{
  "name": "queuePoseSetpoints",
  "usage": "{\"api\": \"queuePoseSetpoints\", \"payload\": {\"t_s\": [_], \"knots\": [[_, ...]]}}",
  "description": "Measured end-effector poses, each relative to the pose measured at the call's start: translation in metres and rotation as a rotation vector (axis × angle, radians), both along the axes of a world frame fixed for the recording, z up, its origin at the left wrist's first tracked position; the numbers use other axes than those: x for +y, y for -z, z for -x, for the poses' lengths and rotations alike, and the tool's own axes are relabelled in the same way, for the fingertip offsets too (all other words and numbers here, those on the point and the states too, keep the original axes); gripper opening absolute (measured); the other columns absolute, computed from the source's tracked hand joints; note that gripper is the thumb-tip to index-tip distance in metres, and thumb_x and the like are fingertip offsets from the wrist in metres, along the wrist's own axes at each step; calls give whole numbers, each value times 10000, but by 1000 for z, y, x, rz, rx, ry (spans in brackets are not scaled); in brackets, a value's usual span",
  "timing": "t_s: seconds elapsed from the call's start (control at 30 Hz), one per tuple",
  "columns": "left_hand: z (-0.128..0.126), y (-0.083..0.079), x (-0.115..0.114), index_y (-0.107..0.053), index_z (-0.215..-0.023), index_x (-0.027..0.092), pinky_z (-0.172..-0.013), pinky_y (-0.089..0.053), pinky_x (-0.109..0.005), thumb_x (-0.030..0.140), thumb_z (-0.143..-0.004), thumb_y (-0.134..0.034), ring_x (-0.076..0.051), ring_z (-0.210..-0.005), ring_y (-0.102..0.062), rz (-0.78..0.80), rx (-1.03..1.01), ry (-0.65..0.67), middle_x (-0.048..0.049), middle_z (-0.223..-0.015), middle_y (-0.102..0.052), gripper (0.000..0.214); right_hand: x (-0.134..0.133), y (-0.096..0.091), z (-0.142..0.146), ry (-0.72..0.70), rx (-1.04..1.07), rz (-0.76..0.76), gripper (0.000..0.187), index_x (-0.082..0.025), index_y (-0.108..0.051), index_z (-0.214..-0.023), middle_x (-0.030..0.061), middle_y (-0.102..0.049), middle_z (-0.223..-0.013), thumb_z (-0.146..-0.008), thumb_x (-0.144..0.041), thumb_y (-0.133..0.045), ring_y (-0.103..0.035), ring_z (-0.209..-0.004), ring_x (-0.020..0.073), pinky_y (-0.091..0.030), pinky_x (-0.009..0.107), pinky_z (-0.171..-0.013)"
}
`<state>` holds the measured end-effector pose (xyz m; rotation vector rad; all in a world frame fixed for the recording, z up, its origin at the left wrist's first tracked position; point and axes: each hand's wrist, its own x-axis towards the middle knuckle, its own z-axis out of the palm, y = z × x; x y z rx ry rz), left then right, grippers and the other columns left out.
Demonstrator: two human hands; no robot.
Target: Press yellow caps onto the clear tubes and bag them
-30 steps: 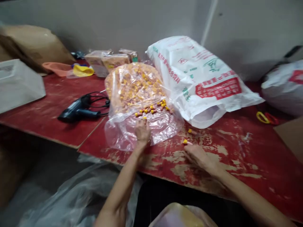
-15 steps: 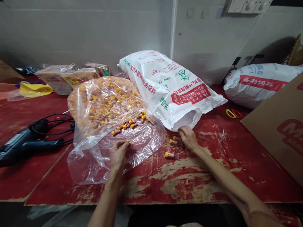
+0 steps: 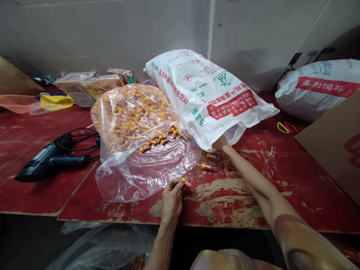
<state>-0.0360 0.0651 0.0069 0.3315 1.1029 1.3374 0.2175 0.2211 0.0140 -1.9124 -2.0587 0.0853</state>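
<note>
The left hand (image 3: 172, 200) pinched a yellow-capped red tube (image 3: 186, 182), at 5 o'clock from the crinkly clear bag (image 3: 140, 150) of such tubes. The right hand (image 3: 220, 143), at 1 o'clock, sat wrist-deep in the white woven sack (image 3: 202, 93); I cannot tell its grip. The work looked like collecting pieces, and any grasp inside the sack would go by feel. Loose tubes (image 3: 208, 167) lay on the scuffed red bench (image 3: 225, 202).

The desk (image 3: 239, 202) is a red board, its paint worn to bare patches toward the near edge. A white printed sack (image 3: 202, 93) lies across its middle. Touching the sack's left side is a clear bag (image 3: 135, 123) of orange pieces. Just before the sack's mouth lie loose capped pieces (image 3: 208, 167). Well left of the sack sits a black corded tool (image 3: 50, 159), and right of it lie scissors (image 3: 287, 127).
</note>
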Motion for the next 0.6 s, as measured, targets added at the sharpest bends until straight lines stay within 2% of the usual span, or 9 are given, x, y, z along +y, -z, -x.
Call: {"api": "queuePoseSetpoints", "payload": {"t_s": [0.07, 0.13, 0.23, 0.33, 0.43, 0.6], "knots": [[-1, -1, -1, -619, -639, 129, -576, -495, -210, 185, -410, -863, -94, -576, -604, 13, -48, 6, 33, -638, -630, 339, -24, -3, -14, 66, 3, -42, 300, -74, -604, -1102, 159, -628, -1106, -876, -259, -533, -556, -1048, 279, -433, 396, -904], [-6, -2, -2, -618, -640, 128, -605, -509, -227, 178, -425, -864, -105, -603, -619, 9, -86, 13, 32, -652, -632, 331, -58, -5, -27, 34, 62, -127, 291, -108, -611, -1092, 142, -641, -1054, -854, -256, -532, -560, -1013, 271, -440, 396, -891], [-21, -6, -4, -613, -647, 135, -646, -519, -255, 176, -464, -856, -119, -638, -633, -17, -143, 42, 27, -669, -637, 307, -116, -8, -31, -189, 244, -206, 271, -184, -605, -1106, 95, -640, -1008, -871, -278, -507, -579, -943, 230, -472, 368, -834], [-40, -10, -8, -601, -645, 143, -700, -522, -285, 173, -485, -846, -126, -674, -642, -70, -177, 65, 26, -693, -644, 295, -160, -11, -19, -372, 370, -118, 272, -218, -574, -1158, 82, -613, -1027, -911, -288, -485, -588, -916, 189, -489, 318, -782], [-53, -11, -14, -605, -656, 149, -747, -517, -306, 200, -497, -842, -126, -695, -641, -118, -156, 74, 26, -709, -644, 290, -180, -10, -2, -477, 380, -74, 263, -210, -561, -1164, 81, -589, -990, -922, -266, -476, -589, -840, 166, -490, 285, -716], [-52, -8, -24, -628, -674, 149, -708, -493, -258, 269, -532, -834, -109, -666, -620, -169, -1, 43, 20, -695, -633, 277, -188, -8, 15, -536, 345, -86, 234, -199, -542, -1144, 81, -567, -969, -922, -215, -467, -573, -829, 169, -485, 283, -709]]}}
